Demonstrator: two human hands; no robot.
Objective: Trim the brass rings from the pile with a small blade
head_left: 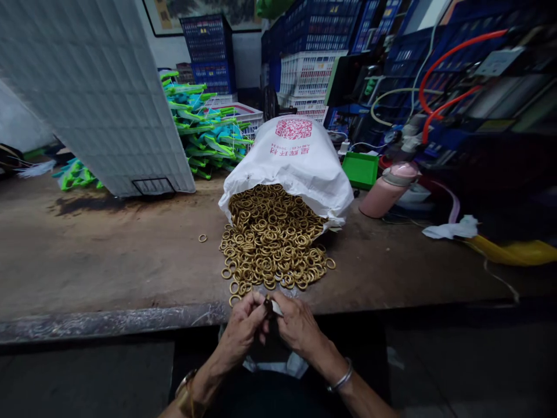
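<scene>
My left hand [244, 326] and my right hand [300, 325] meet at the table's front edge, fingers closed. Between the left fingertips is a small brown-gold piece [268, 303], apparently a ring, mostly hidden by the fingers. My right hand pinches a small white flat piece [277, 308] against it; its kind is hidden. Just beyond the hands, a heap of gold-coloured rings [274, 244] spills from the mouth of a white sack [300, 157] with red print. One loose ring [202, 238] lies apart to the left.
A tall grey-white panel [108, 98] stands on the wooden table [130, 261] at left, before bundled green and blue pieces [209, 128]. At right are a green tray [360, 169], a pink bottle [387, 188], red hoses [448, 58] and yellow material [513, 251]. Stacked crates [311, 72] stand behind.
</scene>
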